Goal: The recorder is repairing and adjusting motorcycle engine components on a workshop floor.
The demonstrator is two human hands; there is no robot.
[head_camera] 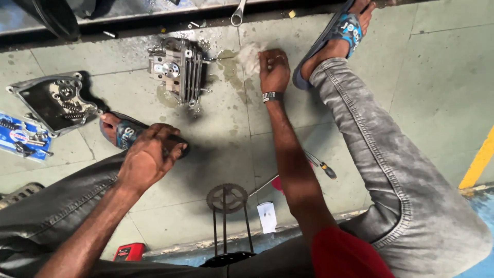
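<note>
Down on the tiled floor (437, 77), our right hand (274, 69) lies palm-down on a pale rag (248, 55), fingers pressed close together over the cloth, flattening it against a wet, oily patch (226, 69). The rag sits just beside the finned cylinder head (176, 68), apart from it, near our right foot in a blue sandal (343, 27). A band (272, 96) circles that wrist.

Our left hand (149, 159) hangs loose above the left sandal (126, 134), fingers curled in together; whether it grips anything we cannot tell, since only its back shows.

Left of the head lie a dark engine cover (49, 100) and a blue packet (20, 136) with small parts on it. Nearer us a sprocket (227, 198) lies on the floor, with a screwdriver (319, 164) partly hidden by the right forearm and a white slip (267, 216) beside it. A spanner (237, 14) lies at the top edge, a red box (128, 251) at the bottom.
</note>
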